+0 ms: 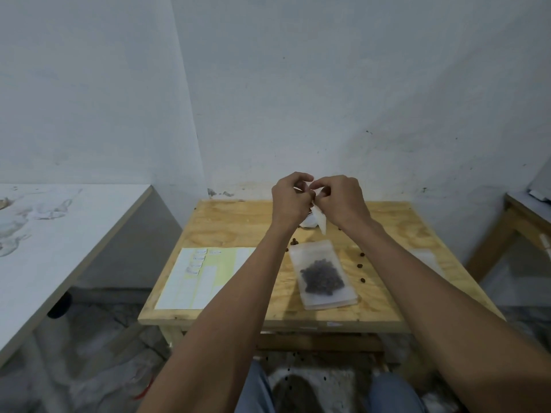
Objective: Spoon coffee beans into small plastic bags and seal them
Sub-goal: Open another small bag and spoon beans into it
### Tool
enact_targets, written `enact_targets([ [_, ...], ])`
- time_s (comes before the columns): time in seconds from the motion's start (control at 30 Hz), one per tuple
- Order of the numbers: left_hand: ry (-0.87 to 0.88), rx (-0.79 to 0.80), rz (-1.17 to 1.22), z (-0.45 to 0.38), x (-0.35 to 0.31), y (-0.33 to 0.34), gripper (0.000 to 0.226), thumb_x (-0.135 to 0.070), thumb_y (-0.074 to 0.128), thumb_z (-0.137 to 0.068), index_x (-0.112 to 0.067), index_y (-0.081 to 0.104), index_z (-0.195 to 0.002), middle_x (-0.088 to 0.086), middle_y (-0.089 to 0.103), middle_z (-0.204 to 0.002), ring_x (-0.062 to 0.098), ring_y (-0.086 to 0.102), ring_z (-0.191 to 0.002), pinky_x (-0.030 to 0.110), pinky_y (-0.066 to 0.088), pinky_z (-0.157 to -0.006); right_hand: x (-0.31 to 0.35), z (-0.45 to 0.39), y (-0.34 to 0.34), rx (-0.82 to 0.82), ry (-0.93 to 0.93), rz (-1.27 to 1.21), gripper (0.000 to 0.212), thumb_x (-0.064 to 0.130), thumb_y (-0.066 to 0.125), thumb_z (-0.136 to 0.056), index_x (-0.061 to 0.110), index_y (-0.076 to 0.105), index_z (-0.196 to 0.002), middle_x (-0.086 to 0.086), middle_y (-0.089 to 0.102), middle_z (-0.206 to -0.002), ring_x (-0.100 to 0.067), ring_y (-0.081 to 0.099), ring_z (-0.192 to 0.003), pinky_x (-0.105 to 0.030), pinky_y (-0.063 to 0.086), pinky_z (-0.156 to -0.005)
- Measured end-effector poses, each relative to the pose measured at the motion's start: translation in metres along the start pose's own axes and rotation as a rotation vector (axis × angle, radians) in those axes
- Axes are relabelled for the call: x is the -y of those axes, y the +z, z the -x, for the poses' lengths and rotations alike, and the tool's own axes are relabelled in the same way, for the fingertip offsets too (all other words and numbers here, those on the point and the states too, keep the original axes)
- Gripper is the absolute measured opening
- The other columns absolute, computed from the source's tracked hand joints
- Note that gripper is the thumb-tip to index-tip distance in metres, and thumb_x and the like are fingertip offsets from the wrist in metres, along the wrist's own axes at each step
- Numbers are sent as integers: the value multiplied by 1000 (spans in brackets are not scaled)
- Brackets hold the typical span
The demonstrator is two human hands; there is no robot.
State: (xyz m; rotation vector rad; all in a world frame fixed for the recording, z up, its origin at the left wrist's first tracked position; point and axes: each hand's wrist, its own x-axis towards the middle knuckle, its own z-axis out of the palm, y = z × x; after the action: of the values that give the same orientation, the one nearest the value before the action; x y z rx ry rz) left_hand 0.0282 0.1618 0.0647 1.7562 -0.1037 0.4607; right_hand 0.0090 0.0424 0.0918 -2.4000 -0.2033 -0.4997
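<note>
Both bare forearms reach forward and converge above the far edge of the worktop. The left hand (290, 201) and right hand (340, 201) meet fingertip to fingertip, fingers curled, pinching.

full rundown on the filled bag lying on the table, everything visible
The filled bag is a small frosted, translucent plastic pouch lying flat on the plywood table, slightly skewed, right of the label sheet. A dark cluster of coffee beans sits in its lower middle; the upper part looks empty. It seems to rest on more bags beneath. Neither hand touches it.
</note>
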Motion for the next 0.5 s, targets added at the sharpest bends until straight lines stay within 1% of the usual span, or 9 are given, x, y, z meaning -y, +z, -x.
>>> enact_targets([
  [0.07,32,-15,-26,-2,0,3,31,14,60,-79,-6,73,-98,1,61,-69,21,61,-60,43,61,-61,-1,1,7,-41,-8,29,34,3,61,-86,16,78,-112,-8,74,-87,-20,65,-77,-28,50,-74],
  [0.1,53,-22,-62,-3,1,4,31,13,60,-78,-6,73,-99,0,60,-69,19,60,-60,44,61,-64,-1,2,9,-59,-3,41,37,2,60,-85,15,77,-115,-11,75,-94,-23,67,-83,-27,48,-75],
  [0.17,123,-30,-190,-2,5,5,32,8,61,-78,-6,75,-104,1,61,-73,17,59,-65,40,58,-69,-6,1,9,-101,20,80,38,1,59,-86,11,75,-119,-15,74,-107,-28,69,-97,-31,52,-83],
  [0.23,170,-19,-271,4,8,4,32,4,65,-78,-7,75,-107,3,62,-75,16,57,-68,34,54,-71,-12,0,6,-144,17,111,37,0,58,-88,9,74,-120,-18,71,-114,-31,68,-102,-37,55,-90],
  [0.33,183,-18,-270,5,5,4,31,-2,65,-79,-9,75,-107,2,60,-73,12,54,-66,30,49,-71,-16,1,5,-162,-5,125,37,-1,56,-93,10,73,-124,-18,66,-115,-32,67,-101,-38,55,-86],
  [0.4,206,-6,-261,5,1,2,31,-9,65,-81,-12,74,-110,2,60,-85,11,56,-69,32,51,-73,-17,1,4,-170,-21,104,37,2,56,-96,13,71,-128,-15,65,-115,-29,65,-101,-33,52,-84],
  [0.43,227,5,-243,5,-1,0,32,-15,64,-82,-15,73,-112,2,60,-94,11,58,-75,33,53,-76,-16,0,1,-177,-34,85,37,3,55,-97,15,71,-128,-14,66,-113,-27,65,-100,-29,49,-83],
  [0.47,252,23,-218,6,-2,-3,36,-21,64,-81,-18,72,-116,1,60,-104,11,60,-85,34,55,-79,-16,-2,-2,-184,-51,59,36,4,56,-98,16,72,-127,-12,67,-110,-25,65,-98,-28,49,-84],
  [0.5,278,60,-200,5,-2,-7,42,-28,63,-79,-20,68,-121,0,58,-116,11,60,-100,34,55,-83,-16,-5,-5,-188,-64,20,35,5,56,-97,18,73,-125,-10,68,-107,-24,66,-94,-29,51,-85],
])
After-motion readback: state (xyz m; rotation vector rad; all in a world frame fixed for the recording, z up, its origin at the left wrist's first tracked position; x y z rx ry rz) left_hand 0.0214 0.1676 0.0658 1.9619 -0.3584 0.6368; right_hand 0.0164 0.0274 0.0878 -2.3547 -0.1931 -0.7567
